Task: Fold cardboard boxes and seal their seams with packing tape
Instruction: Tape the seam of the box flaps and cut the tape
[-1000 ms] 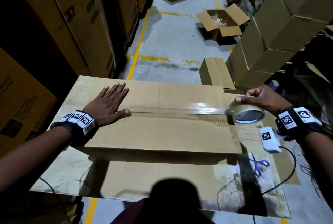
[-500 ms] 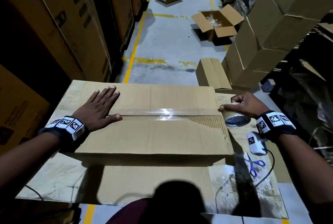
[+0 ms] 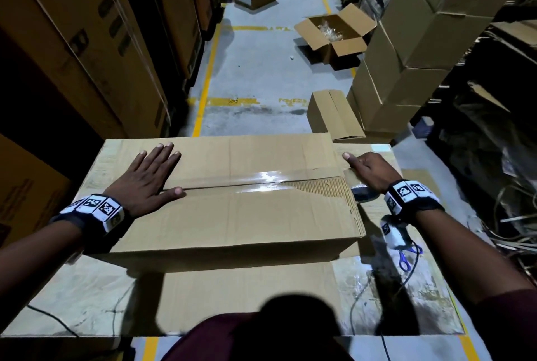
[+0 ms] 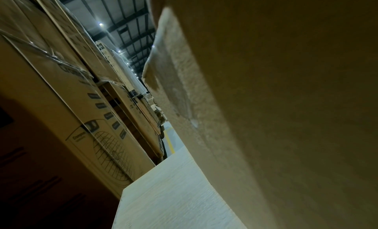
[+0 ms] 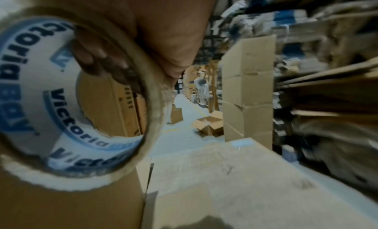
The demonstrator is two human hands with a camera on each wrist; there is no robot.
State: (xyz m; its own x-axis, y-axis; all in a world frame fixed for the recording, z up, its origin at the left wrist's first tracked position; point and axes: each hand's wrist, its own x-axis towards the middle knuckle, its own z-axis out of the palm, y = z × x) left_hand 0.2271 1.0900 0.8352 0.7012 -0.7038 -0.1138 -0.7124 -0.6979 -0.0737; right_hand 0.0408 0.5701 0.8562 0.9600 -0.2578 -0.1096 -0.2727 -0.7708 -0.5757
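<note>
Taping the top seam of the cardboard box on the worktable.
Head view: left hand flat, fingers straight, pinning the flaps; box looks light, stiff. Right wrist view: right hand hooks the tape roll at the box's right end; best gripped through the core.
</note>
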